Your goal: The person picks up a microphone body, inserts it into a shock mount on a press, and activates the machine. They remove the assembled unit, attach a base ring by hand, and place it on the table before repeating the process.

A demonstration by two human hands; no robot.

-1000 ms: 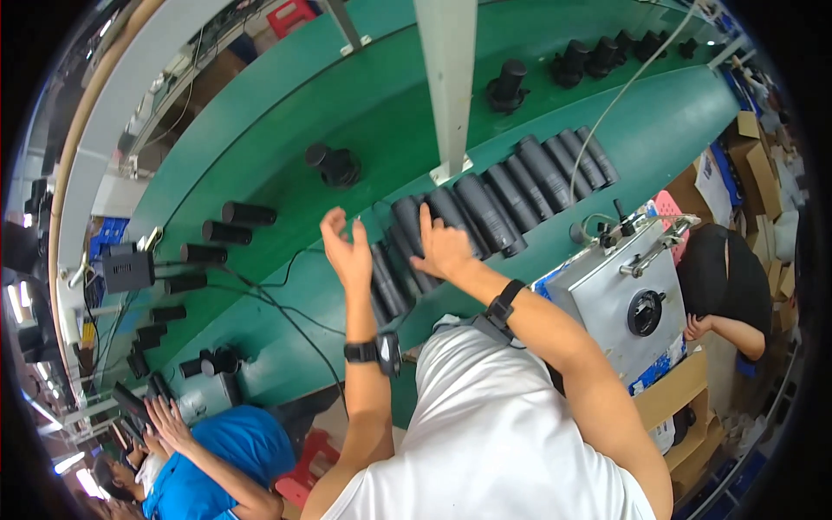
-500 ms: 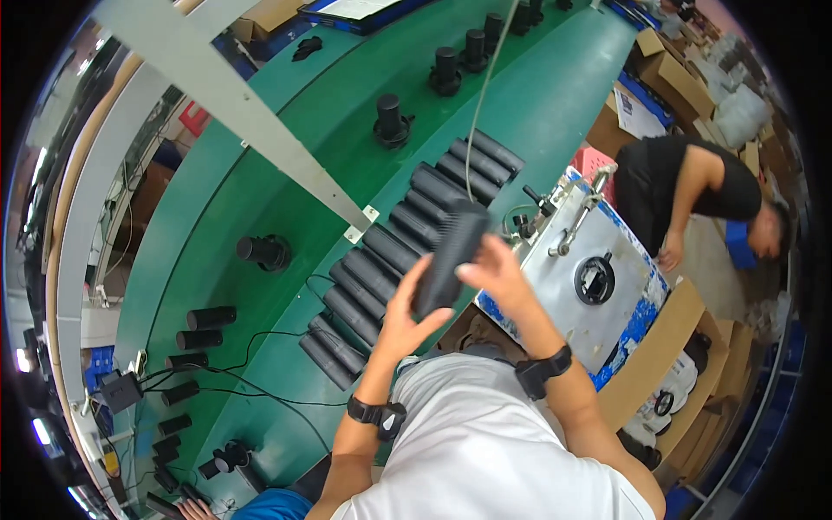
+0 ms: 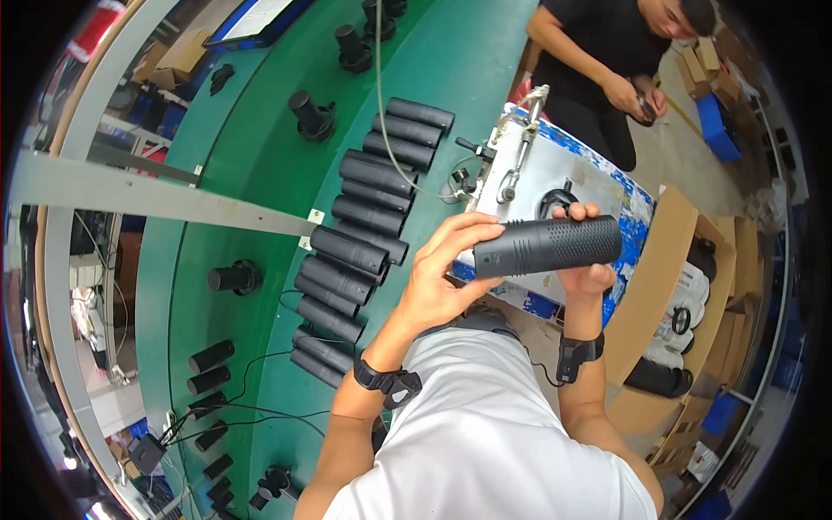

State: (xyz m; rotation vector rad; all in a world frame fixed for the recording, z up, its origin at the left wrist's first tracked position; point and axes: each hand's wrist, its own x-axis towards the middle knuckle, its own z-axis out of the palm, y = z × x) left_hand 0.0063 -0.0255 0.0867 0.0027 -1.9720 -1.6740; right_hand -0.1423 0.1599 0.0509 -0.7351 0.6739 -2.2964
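A black cylinder [image 3: 550,245] with ribs near one end and a dimpled surface near the other lies nearly level between my hands. My left hand [image 3: 438,277] grips its ribbed end, thumb below and fingers above. Around the dimpled end, my right hand [image 3: 589,279] wraps from underneath, fingertips showing over the far side. Beneath the cylinder is a metal-topped fixture [image 3: 498,192] with blue and white edges, carrying a black ring [image 3: 557,198] that the cylinder partly hides. Left of my hands, a row of similar black cylinders [image 3: 349,248] lies on the green bench [image 3: 416,74].
A metal post [image 3: 217,208] crosses at left, bolted to the bench. Black parts on round bases [image 3: 232,278] stand on the green belt. A hose [image 3: 381,104] hangs over the row. An open carton [image 3: 648,282] is at right. A co-worker [image 3: 598,52] handles a small dark thing.
The cylinder has moved right and turned from steeply tilted to nearly level, over the fixture. My right hand has shifted around its far end. The view has turned; the co-worker's hands are now together.
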